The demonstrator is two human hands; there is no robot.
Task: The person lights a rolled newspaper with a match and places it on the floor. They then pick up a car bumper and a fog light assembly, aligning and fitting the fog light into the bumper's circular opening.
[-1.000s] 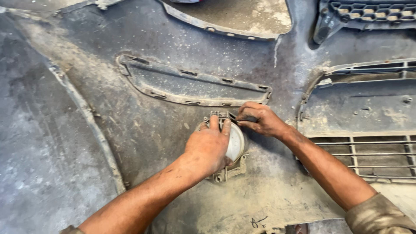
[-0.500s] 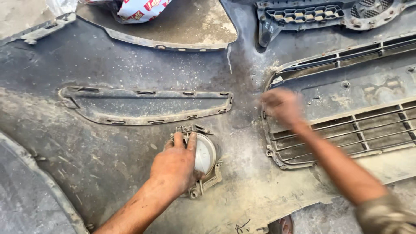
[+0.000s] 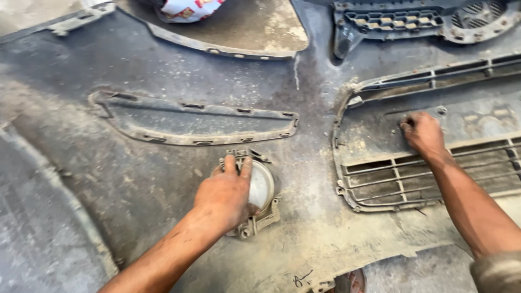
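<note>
A dusty dark car bumper (image 3: 163, 70) lies inside-up and fills the view. My left hand (image 3: 225, 195) rests palm-down on a round fog lamp (image 3: 263, 184) set in its bracket in the bumper, fingers spread over the lamp's left half. My right hand (image 3: 423, 133) is off to the right, fingers curled and pressed on the flat panel (image 3: 477, 116) just above the slatted lower grille (image 3: 396, 176). I cannot tell whether it holds anything small.
A long narrow slot opening (image 3: 195, 122) lies above the lamp. A second grille piece (image 3: 401, 21) sits at the top right. A red and white wrapped object (image 3: 187, 8) shows at the top edge beside bare concrete floor (image 3: 255, 27).
My right hand left the top of the fog lamp and moved right onto the panel above the grille. My left hand stayed on the lamp. The view shifted.
</note>
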